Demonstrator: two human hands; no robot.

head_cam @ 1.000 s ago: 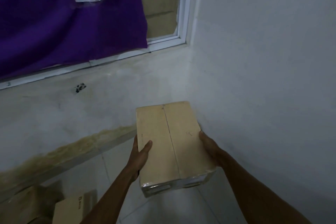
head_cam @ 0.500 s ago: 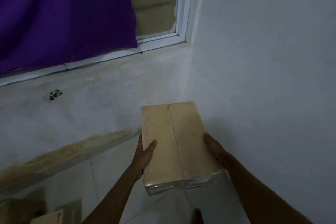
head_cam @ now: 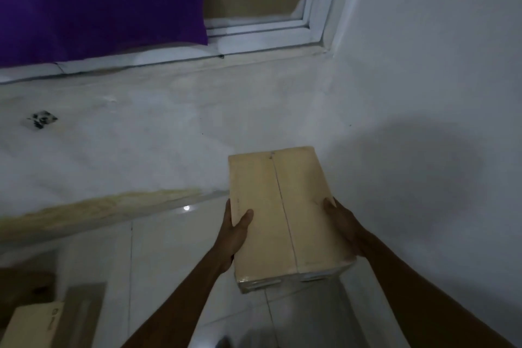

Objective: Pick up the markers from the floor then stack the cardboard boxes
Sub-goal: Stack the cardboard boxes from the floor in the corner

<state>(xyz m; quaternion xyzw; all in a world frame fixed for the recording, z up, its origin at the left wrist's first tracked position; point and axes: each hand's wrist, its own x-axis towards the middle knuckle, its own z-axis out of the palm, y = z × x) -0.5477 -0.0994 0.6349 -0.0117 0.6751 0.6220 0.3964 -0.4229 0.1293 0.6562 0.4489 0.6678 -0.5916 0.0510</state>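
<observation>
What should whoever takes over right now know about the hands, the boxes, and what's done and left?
Left hand: gripping the left side of the box, thumb on top.
Right hand: gripping the box's right side.
The box is closed, flaps meeting at a center seam, held in the air over the tiled floor near the room's corner.
A second box sits at lower left, partly out of view.
No markers are in view, so I cannot tell whether that step is finished.
Left: set the held box onto a stack; no stack is visible yet.
</observation>
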